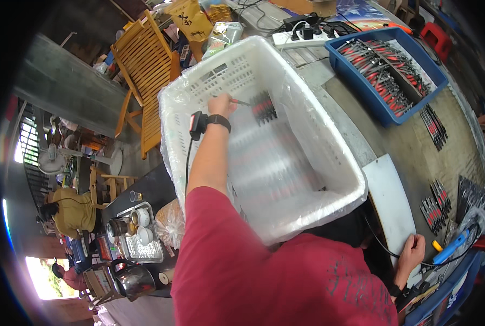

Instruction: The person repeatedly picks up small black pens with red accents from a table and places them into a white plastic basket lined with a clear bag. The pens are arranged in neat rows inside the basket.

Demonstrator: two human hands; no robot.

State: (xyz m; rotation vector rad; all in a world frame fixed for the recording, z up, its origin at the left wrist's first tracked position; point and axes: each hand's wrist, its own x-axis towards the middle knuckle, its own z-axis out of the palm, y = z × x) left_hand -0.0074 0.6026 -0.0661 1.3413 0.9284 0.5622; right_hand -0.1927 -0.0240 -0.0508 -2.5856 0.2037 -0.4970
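Observation:
Inside a white plastic crate (337, 144) lined with clear film, my left hand (219, 105) pinches a slim red-and-black tool (239, 101); its exact kind is too small to tell. The tool points toward a row of similar dark tools (263, 107) lying at the crate's far side. Beneath them, a cloudy plastic sheet (264, 157) covers more red-and-black pieces, seen only faintly. My right hand (411, 253) rests at the edge of a white board (390, 191) on the right, its fingers curled. Whether anything is in those fingers is hidden.
A blue bin (375, 100) full of red-and-black tools stands on the table at right, with loose tool groups (436, 206) nearby. A power strip (302, 37) sits behind the crate. To the left are a wooden folding chair (145, 70), a cup tray (149, 251) and a kettle (134, 280).

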